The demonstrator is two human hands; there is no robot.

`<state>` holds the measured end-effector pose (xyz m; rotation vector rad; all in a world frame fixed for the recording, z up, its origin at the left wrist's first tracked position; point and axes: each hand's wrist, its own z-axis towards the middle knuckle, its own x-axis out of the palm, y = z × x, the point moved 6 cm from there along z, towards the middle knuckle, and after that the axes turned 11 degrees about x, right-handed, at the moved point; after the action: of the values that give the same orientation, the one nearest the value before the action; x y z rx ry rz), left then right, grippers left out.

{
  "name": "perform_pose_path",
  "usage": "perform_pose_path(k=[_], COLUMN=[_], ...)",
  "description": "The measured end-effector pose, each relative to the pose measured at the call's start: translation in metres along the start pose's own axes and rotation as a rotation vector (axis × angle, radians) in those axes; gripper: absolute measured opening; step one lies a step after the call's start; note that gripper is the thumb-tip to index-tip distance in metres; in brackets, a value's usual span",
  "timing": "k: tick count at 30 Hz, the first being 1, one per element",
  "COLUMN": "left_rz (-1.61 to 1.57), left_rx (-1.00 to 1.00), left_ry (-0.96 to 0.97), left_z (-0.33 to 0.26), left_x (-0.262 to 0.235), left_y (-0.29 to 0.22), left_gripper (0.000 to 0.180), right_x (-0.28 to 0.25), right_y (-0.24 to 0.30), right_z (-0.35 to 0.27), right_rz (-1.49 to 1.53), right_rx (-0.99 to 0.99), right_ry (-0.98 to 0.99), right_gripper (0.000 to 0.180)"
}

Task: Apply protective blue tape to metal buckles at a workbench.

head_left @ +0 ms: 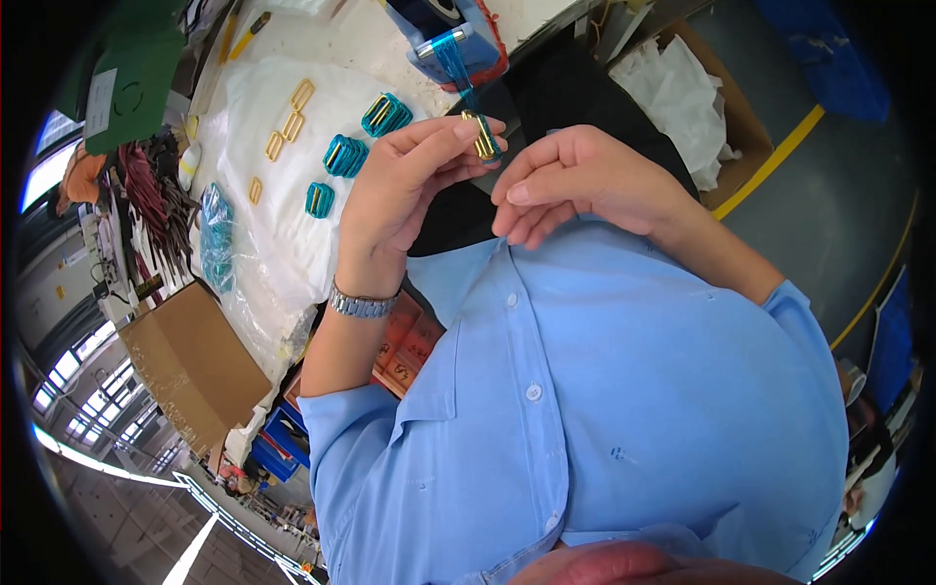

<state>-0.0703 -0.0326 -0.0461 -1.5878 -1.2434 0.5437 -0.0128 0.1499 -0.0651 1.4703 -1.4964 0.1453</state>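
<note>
Ahead of the left hand (pixel 409 195), teal wrapped buckle bundles (pixel 346 156) and loose gold buckles (pixel 292 122) crowd the bench (pixel 322 39). A blue tape dispenser (pixel 453 39) blocks the way above both hands; the right hand (pixel 570 180) sits just beside the left.

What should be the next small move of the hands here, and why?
Probably the right hand pulls the teal film strip around the gold metal buckle pinched in the left hand: only part is covered, while the wrapped buckles on the white sheet are fully teal.
</note>
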Motion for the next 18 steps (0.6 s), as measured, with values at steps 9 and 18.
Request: perform_pose_path(k=[9, 18], left_rz=[-0.028, -0.235], left_rx=[-0.079, -0.217], left_ry=[0.086, 0.14], left_z=[0.005, 0.022], left_x=[0.001, -0.003], left_y=[-0.004, -0.001], left_gripper=[0.043, 0.043], right_x=[-0.001, 0.004], right_y=[0.038, 0.043], right_z=[0.003, 0.019], right_rz=[-0.746, -0.552], right_rx=[-0.682, -0.644], right_ry=[-0.395, -0.272], right_gripper=[0.059, 0.062])
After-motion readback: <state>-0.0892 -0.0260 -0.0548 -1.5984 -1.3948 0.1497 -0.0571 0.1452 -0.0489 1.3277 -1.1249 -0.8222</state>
